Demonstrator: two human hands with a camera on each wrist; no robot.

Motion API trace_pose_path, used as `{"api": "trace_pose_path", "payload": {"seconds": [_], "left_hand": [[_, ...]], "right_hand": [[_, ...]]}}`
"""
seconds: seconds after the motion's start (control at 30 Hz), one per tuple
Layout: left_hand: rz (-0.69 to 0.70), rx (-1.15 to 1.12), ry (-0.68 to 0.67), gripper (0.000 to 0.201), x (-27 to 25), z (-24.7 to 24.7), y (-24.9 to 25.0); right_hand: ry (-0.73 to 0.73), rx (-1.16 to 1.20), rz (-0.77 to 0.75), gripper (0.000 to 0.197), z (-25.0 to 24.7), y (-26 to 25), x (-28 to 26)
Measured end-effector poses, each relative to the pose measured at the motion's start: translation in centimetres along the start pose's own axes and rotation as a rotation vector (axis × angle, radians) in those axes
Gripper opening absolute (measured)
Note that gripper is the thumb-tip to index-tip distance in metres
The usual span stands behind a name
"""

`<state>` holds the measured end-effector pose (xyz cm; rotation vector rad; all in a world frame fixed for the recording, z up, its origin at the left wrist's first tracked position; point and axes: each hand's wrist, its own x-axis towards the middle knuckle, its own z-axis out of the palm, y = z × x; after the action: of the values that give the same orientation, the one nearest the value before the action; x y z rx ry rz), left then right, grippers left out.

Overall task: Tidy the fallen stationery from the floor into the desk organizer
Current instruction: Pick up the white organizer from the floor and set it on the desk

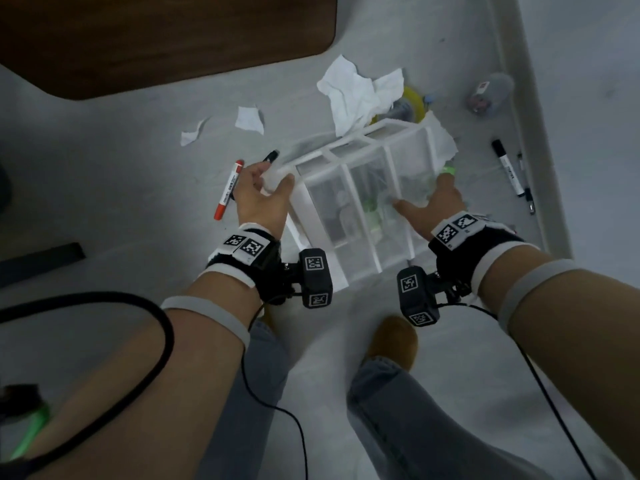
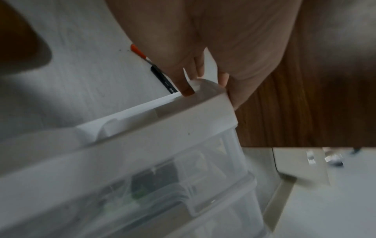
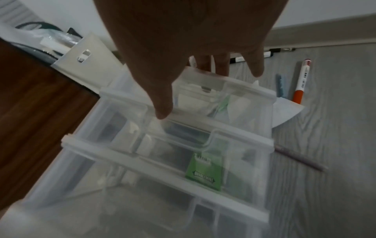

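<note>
A white organizer (image 1: 349,188) with translucent drawers lies tilted on the grey floor. My left hand (image 1: 272,178) grips its upper left corner, fingers and thumb curled round the frame (image 2: 162,136). On its right side rests my right hand (image 1: 424,192), thumb stretched across a drawer front and straight fingers (image 3: 221,67) reaching over the far edge. A green packet (image 3: 204,173) sits inside one drawer. Left of the organizer, a red marker (image 1: 228,190) and a black pen (image 1: 271,156) lie on the floor. A black-capped marker (image 1: 507,169) lies to the right.
Crumpled white tissues (image 1: 360,95) and a yellow tape roll (image 1: 414,98) lie behind the organizer. A small jar (image 1: 488,95) sits by the baseboard (image 1: 533,133). A dark wooden tabletop (image 1: 138,36) fills the upper left. A thin purple pencil (image 3: 301,159) lies beside the organizer.
</note>
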<state>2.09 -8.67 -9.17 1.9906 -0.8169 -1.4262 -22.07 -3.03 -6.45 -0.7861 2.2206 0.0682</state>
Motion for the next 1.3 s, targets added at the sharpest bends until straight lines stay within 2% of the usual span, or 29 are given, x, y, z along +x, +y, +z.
{"api": "trace_pose_path", "payload": {"seconds": [0.07, 0.13, 0.17, 0.23, 0.3, 0.4, 0.57, 0.7, 0.83, 0.93, 1.0, 1.1, 1.13, 1.23, 1.3], "left_hand": [[-0.156, -0.072, -0.011, 0.093, 0.8, 0.1, -1.0], [-0.341, -0.047, -0.111, 0.121, 1.1, 0.1, -2.1], [-0.397, 0.016, -0.196, 0.120, 0.7, 0.0, -2.0], [-0.409, 0.152, -0.338, 0.094, -0.1, 0.1, -2.3], [-0.394, 0.173, -0.375, 0.080, -0.8, 0.2, -3.0], [-0.378, 0.126, -0.340, 0.084, -2.3, -0.7, -3.0], [-0.302, 0.189, -0.314, 0.115, -6.7, -5.2, 1.4], [-0.167, 0.361, -0.281, 0.122, -13.5, -11.3, 10.1], [-0.094, 0.397, -0.228, 0.102, -21.1, -17.1, 18.9], [-0.068, 0.378, -0.144, 0.100, -27.3, -22.8, 24.3], [-0.041, 0.359, -0.063, 0.100, -31.6, -27.0, 27.4], [0.017, 0.331, 0.063, 0.097, -38.8, -33.6, 31.9], [0.040, 0.322, 0.092, 0.095, -40.7, -35.3, 33.3], [0.104, 0.234, 0.220, 0.087, -48.3, -42.7, 36.2], [0.156, 0.224, 0.306, 0.095, -51.9, -46.7, 37.6]], "right_hand": [[0.008, -0.054, -0.013, 0.093, 0.4, 0.0, 0.2], [0.010, -0.107, -0.002, 0.092, 0.6, -0.3, 0.3], [0.010, -0.126, 0.005, 0.091, 0.7, -0.5, 0.4], [0.018, -0.147, 0.010, 0.089, 1.0, -0.9, 0.4], [0.027, -0.174, 0.005, 0.089, 1.1, -1.0, 0.2], [0.031, -0.213, -0.024, 0.089, 0.2, -1.4, -1.4], [0.026, -0.215, -0.004, 0.087, -4.4, -2.7, -6.8], [0.010, -0.195, -0.055, 0.086, -11.1, -6.2, -15.0], [-0.040, -0.199, -0.135, 0.092, -17.9, -11.1, -23.9], [-0.075, -0.219, -0.217, 0.096, -22.5, -14.8, -31.2], [-0.112, -0.253, -0.307, 0.111, -25.0, -17.2, -36.4], [-0.211, -0.267, -0.430, 0.143, -27.9, -20.2, -43.8], [-0.252, -0.267, -0.463, 0.149, -28.4, -21.2, -45.0], [-0.372, -0.226, -0.547, 0.136, -29.8, -24.6, -52.9], [-0.440, -0.160, -0.599, 0.127, -30.4, -26.3, -58.2]]}}
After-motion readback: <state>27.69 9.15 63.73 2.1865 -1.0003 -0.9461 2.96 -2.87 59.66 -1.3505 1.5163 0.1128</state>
